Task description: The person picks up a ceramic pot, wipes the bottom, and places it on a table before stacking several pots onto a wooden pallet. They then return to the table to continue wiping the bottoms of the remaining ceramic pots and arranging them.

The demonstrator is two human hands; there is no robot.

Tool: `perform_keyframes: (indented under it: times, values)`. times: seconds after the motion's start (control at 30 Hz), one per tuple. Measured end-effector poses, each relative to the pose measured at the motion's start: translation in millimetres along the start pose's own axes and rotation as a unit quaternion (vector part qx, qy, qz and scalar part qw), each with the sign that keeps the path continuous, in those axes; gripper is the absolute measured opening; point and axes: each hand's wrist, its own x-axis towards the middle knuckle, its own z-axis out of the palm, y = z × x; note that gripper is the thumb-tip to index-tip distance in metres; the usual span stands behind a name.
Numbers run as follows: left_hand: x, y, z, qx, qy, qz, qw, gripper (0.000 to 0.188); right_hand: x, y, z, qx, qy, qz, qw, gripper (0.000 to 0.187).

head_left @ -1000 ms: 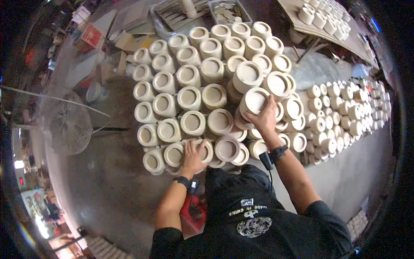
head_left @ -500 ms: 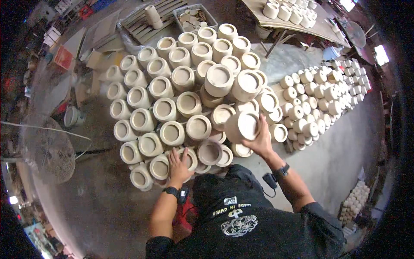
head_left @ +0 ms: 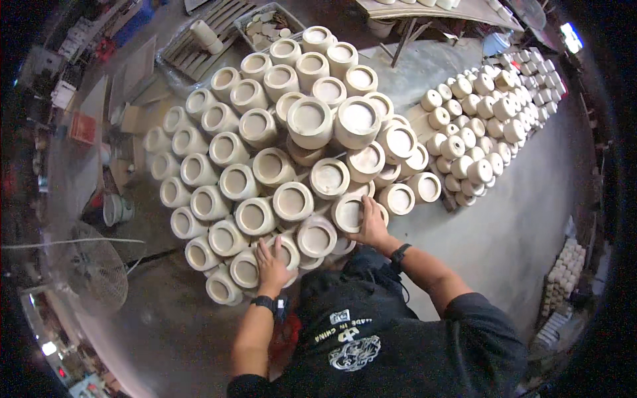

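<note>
Round cream plaster moulds (head_left: pixel 237 183) with shallow circular recesses on top stand in a tight, stacked cluster before me. My right hand (head_left: pixel 373 225) grips the right side of one mould (head_left: pixel 349 211) at the near right of the cluster, thumb and fingers over its edge. On another near-edge mould (head_left: pixel 288 250) rests my left hand (head_left: pixel 273 266), its fingers spread over the rim. Between the two hands sits a greyer mould (head_left: pixel 316 237). Two moulds (head_left: pixel 310 122) (head_left: pixel 359 118) stand higher than those around them. What supports the cluster is mostly hidden.
To the right, a long pile of smaller cream pieces (head_left: pixel 468 136) runs away from me. A wooden table (head_left: pixel 458 16) bears more pieces at the back. At the far left are a slatted pallet (head_left: pixel 199 56) and a bin of discs (head_left: pixel 269 26). A fan (head_left: pixel 96 268) stands left.
My right hand has brought its mould down and left into the near right of the cluster. My left hand stays on the same mould. The whole view has shifted slightly.
</note>
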Motion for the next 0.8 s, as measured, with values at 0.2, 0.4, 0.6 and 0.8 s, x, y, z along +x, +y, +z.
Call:
perform_keyframes:
  times: [0.2,0.4,0.6,0.8]
  values:
    - [-6.6,-0.7,-0.9,0.02,-0.001,-0.008,1.0,0.121,1.9,-6.6,-15.7,0.012,-0.123,0.048,0.991,0.129]
    - [30.7,49.3,-79.8,0.028,-0.058,-0.041,0.997,0.112,109.3,-18.5,-123.7,-0.018,0.183,-0.11,0.977,0.112]
    - [118.9,107.7,-142.9,-0.099,0.142,0.073,0.982,0.092,212.6,-34.7,-138.1,-0.078,0.022,-0.029,0.996,0.126]
    - [156.2,130.2,-162.8,-0.105,0.206,0.078,0.97,0.097,182.8,-18.2,-158.9,0.001,0.076,-0.082,0.994,0.112]
